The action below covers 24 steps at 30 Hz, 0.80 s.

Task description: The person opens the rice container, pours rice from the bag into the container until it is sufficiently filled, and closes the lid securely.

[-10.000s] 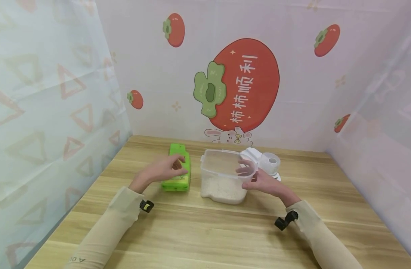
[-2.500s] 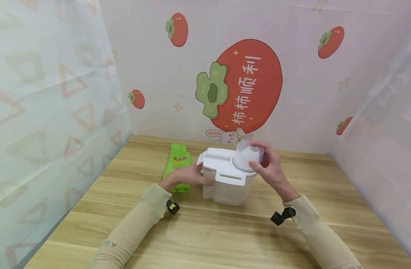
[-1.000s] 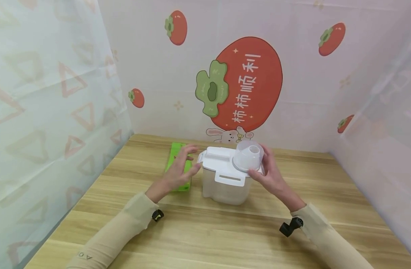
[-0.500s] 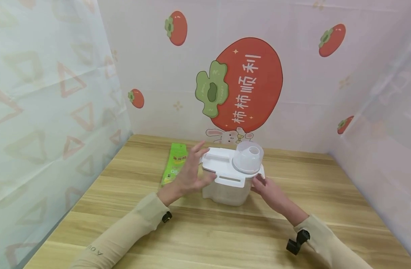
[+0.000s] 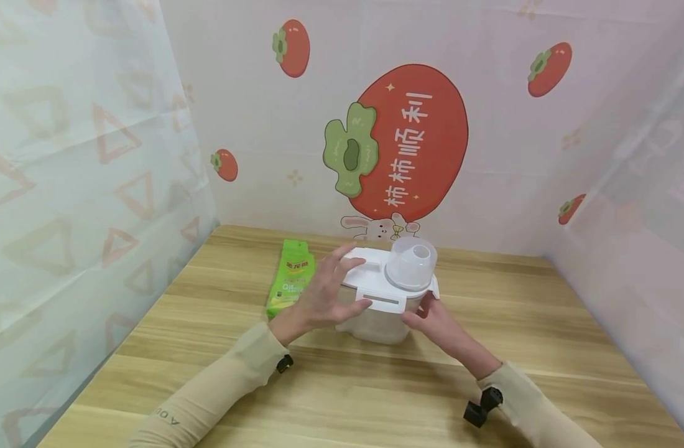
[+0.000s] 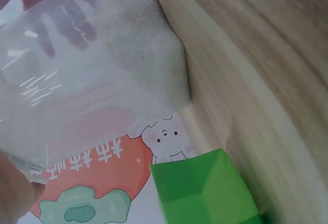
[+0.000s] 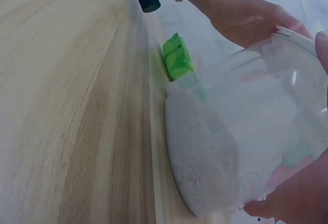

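Observation:
A clear rice container [image 5: 382, 328] stands upright on the table, white grains [image 7: 197, 155] filling its lower part. Its white lid [image 5: 370, 281] is on top, and a clear domed cup [image 5: 411, 269] sits on the lid's right side. A slotted latch flap [image 5: 395, 305] juts from the front. My left hand [image 5: 322, 295] grips the lid's left end, thumb in front by the flap and fingers over the top. With the thumb in front and the other fingers partly hidden behind, my right hand [image 5: 439, 326] holds the right end, below the cup.
A green printed bag [image 5: 291, 270] lies just left of the container, close to my left hand. The wooden table [image 5: 342, 398] ends at a back wall [image 5: 504, 155] with persimmon prints, and fabric side walls stand on both sides.
The lid, lying behind the container ten seconds ago, is now on it. My right hand has dropped from the cup to the container's end. My left hand has moved right onto the lid.

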Available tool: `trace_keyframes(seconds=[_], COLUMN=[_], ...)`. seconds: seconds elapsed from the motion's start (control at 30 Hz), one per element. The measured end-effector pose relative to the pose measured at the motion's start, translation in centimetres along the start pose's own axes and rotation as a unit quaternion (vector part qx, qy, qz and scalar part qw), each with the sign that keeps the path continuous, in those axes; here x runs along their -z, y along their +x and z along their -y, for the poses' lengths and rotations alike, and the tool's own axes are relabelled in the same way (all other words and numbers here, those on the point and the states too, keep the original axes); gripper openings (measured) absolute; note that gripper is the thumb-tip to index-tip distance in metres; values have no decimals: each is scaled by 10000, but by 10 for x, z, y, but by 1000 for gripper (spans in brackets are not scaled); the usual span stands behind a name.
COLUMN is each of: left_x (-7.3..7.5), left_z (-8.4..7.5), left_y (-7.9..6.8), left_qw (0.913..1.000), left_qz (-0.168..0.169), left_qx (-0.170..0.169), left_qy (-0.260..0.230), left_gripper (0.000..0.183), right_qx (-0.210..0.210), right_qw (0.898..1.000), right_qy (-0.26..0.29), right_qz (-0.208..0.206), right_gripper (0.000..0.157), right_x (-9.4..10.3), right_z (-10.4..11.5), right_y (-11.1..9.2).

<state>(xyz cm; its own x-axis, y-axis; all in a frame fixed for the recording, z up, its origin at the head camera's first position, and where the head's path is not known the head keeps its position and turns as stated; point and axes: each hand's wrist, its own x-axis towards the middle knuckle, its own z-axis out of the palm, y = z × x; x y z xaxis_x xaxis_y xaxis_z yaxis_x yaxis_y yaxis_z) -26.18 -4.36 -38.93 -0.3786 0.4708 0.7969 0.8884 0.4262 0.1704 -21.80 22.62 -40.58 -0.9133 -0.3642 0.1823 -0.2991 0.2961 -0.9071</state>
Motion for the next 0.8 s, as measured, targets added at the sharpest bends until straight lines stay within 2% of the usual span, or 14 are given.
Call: trace_keyframes(seconds=[0.1,0.3,0.53,0.8], left_x=[-1,-2,2,5], left_z=[0,3,6,9], left_y=[0,0,3,4], left_qw=[10000,9995,9989,9990], left_qz=[84,178,347,400], left_qx=[-21,-270,-306,-213], left_qy=[25,32,73,-18], left_gripper=[64,48,48,49], right_qx=[-11,-10,-142,0], right_qw=[9998,9993,9984,9982], right_qy=[38,67,-111,-102], right_qz=[-170,-356,-533,-589], right_gripper=[80,75,68,66], right_x=[-6,-9,-7,-7], right_z=[0,3,3,0], right_y=[1,2,6,9])
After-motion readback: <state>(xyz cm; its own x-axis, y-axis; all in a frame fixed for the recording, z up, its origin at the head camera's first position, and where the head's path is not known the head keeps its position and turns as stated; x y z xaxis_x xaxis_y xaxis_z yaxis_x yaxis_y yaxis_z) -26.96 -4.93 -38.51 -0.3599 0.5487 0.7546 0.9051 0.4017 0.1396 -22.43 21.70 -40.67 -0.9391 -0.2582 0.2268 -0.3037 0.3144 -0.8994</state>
